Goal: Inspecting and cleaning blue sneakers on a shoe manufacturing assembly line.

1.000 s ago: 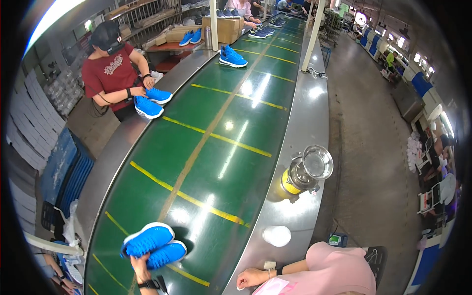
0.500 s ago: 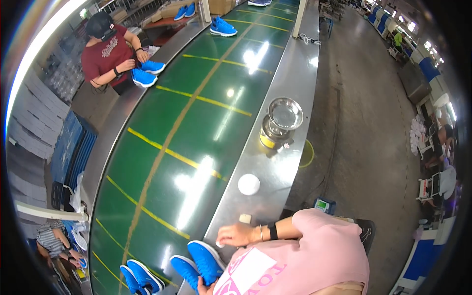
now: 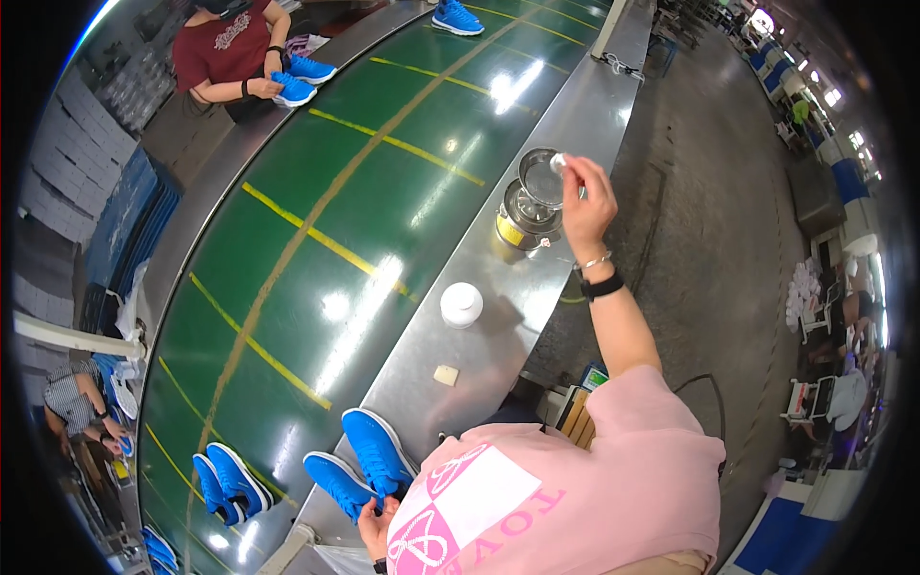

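**Right hand at the metal can, left hand on a blue shoe**

While the right hand [image 3: 586,203] is raised out over the steel side rail [image 3: 537,297] of the conveyor, its fingertips are pinched shut on a small white wad [image 3: 558,163], cloth or cotton by the look of it, held right at the mouth of the round metal funnel-topped can [image 3: 530,206]. The pinch looks light and precise, which suits dabbing the wad at the can's opening; whether it touches liquid cannot be told. The can stands upright on the rail, within arm's reach and off the moving green belt [image 3: 355,220].

- Left hand [image 3: 379,522]: low at the picture's bottom edge, fingers curled onto the heel end of the nearer bright blue knit shoe [image 3: 337,482]. Grip is partly hidden by the pink shirt, so how tightly it closes cannot be told. Judged to be steadying the shoe at the rail's edge.
- Second blue shoe of that pair [image 3: 379,447] lies just beside it, sole down, toe pointing up the belt.
- One white round lidded pot [image 3: 461,304] sits on the rail between shoes and can.
- One small pale square block [image 3: 445,375] lies near it, apart from the pot.

Counts: one can, one pot, one block, one wad. Two shoes at hand; another blue pair [image 3: 228,485] on the belt to the left. Across the belt, a person in a red shirt [image 3: 230,53] handles one more pair.
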The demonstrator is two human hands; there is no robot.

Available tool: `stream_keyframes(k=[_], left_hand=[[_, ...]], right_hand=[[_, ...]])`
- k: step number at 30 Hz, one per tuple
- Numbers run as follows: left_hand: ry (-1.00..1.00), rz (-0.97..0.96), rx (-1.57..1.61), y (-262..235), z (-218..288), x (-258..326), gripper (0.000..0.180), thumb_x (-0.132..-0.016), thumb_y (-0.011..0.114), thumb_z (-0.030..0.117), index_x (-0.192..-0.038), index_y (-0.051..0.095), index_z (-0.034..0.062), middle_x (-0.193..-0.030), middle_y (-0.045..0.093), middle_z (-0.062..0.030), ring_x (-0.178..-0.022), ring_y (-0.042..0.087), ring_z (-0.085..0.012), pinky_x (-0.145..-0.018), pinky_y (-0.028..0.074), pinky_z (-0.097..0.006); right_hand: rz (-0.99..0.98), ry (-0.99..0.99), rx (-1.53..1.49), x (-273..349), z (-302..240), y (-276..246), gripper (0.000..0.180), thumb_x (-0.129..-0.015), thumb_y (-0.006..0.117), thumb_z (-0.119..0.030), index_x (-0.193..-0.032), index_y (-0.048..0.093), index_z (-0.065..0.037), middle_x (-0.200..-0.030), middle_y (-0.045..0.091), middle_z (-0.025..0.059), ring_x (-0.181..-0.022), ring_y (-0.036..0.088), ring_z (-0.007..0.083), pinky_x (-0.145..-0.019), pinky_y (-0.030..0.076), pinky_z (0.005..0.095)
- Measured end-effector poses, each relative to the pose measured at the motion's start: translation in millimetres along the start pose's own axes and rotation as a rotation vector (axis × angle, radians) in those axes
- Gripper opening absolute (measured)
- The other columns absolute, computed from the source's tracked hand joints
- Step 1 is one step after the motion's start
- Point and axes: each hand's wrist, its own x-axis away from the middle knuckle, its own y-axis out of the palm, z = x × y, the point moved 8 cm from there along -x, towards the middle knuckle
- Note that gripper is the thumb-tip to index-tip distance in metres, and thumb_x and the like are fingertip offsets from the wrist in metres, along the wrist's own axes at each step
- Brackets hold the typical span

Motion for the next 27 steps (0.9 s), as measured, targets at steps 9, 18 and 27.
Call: stream_keyframes(k=[9,18,27], left_hand=[[0.236,0.023,0.1,-34.2,1.1,-0.5,0.015,-0.089,0.062,0.006,-0.1,0.052,0.0087,-0.091,0.066,-0.0106,-0.082,0.066,-0.0209,-0.073,0.054,-0.034],[0.468,0.026,-0.265,-8.7,19.7,47.1,0.029,-0.094,0.059,0.013,-0.122,0.056,0.0028,-0.086,0.066,-0.007,-0.072,0.064,-0.016,-0.07,0.051,-0.028],[0.85,0.143,-0.661,-65.5,54.7,58.4,0.031,-0.089,0.067,0.012,-0.117,0.058,0.0024,-0.086,0.061,-0.0037,-0.068,0.057,-0.0112,-0.064,0.045,-0.023]], right_hand=[[-0.282,-0.206,-0.027,89.5,-47.5,15.0,0.023,-0.079,0.061,0.004,-0.096,0.071,-0.009,-0.099,0.068,0.0093,-0.091,0.063,0.0311,-0.081,0.052,0.0389],[-1.478,0.175,-0.696,367.5,-206.9,48.5,0.035,-0.084,0.07,-0.012,-0.119,0.065,-0.011,-0.104,0.067,0.0105,-0.084,0.065,0.0261,-0.071,0.054,0.0319],[-1.653,0.332,-0.632,499.2,-250.4,48.3,0.098,-0.078,0.08,-0.036,-0.15,0.021,-0.005,-0.145,0.036,0.0292,-0.136,0.036,0.0427,-0.11,0.034,0.0455]])
